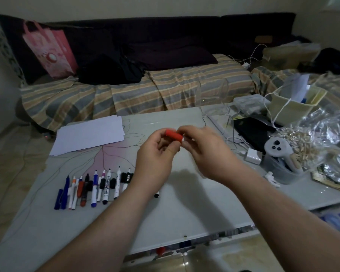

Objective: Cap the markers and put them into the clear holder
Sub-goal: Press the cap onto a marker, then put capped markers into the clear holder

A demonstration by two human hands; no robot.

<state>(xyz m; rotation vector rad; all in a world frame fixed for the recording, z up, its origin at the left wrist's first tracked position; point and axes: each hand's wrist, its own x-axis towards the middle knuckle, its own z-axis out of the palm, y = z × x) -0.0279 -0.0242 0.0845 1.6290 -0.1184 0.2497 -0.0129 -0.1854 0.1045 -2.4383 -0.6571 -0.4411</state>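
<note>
Markers (pixel 98 188) lie on glass table (pixel 185 203).

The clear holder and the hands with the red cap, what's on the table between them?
Head view: bare tabletop lies between the clear holder and the red cap held by the left hand and right hand. Only a thin cable runs there.

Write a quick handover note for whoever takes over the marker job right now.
Left hand pinches the red cap; right hand grips the marker body, mostly hidden and blurred. Whether the cap is fully seated cannot be told.
The clear holder stands at the table's far edge and looks empty.
The row of markers lies at the left, many uncapped, with loose black caps among them.
Done: none in the holder yet.
Left: finish this one, drop it in, then cap and load the rest.
</note>
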